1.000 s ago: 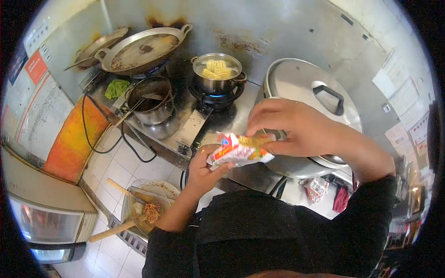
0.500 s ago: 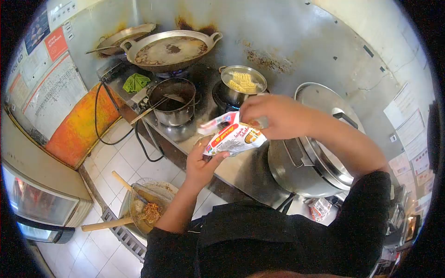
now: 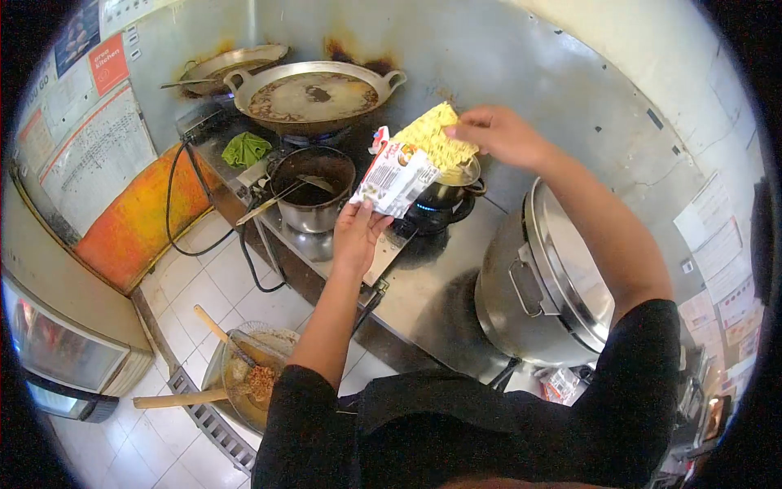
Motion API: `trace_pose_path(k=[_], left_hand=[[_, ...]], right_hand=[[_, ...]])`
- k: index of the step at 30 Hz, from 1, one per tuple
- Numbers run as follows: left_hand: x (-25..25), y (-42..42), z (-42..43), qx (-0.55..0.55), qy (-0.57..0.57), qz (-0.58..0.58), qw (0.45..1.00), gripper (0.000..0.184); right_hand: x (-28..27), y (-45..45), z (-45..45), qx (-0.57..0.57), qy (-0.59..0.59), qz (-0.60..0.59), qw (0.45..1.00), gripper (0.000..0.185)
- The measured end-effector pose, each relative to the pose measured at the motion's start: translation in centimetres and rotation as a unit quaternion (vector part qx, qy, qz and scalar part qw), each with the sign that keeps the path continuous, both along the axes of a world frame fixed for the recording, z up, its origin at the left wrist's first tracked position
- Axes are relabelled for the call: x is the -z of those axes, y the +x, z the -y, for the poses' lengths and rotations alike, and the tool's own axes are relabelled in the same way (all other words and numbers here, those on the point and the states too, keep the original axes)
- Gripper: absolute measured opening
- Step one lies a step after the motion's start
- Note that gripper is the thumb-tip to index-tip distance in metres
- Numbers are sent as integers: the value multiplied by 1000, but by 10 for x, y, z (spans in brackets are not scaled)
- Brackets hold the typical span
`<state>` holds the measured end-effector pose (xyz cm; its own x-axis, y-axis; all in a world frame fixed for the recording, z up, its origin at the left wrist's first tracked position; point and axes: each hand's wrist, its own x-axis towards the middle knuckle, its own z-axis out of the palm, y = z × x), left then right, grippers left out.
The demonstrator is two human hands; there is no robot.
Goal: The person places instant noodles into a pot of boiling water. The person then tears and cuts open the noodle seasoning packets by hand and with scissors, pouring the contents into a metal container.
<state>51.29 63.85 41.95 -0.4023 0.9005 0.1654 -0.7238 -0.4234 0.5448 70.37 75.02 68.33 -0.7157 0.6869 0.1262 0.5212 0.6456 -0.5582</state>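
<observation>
My left hand [image 3: 358,232] is closed round the lower end of a white and red instant noodle packet [image 3: 386,186]. A yellow block of dried noodles [image 3: 432,134] sticks out of the packet's torn top. My right hand [image 3: 495,137] pinches the block's upper right edge between thumb and fingers. Below and behind the noodles stands a small metal pot [image 3: 446,194] on a lit burner; its contents are mostly hidden. To the left, a saucepan [image 3: 314,213] has a long-handled utensil [image 3: 281,196] resting across it.
A wide wok [image 3: 383,91] of oil stands at the back beside another wok [image 3: 244,59]. A large lidded pot [image 3: 509,285] is on my right. A green cloth [image 3: 246,151] lies left of the burners. Low on the left, strainers rest over a container [image 3: 213,371].
The noodle block has come partly out of the packet, pulled by my right hand. Both hands and the packet have risen, now covering most of the small pot.
</observation>
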Motion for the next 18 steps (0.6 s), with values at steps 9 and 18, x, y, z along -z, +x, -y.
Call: trace_pose_path(k=[9,18], left_hand=[[37,-16,3,-59,-38,16,997,20],[14,-38,35,-144,-106,-135,975,20]], right_hand=[[54,-24,-190,55,273,269,922,47],[115,-37,-206,132,243,456,846,46]])
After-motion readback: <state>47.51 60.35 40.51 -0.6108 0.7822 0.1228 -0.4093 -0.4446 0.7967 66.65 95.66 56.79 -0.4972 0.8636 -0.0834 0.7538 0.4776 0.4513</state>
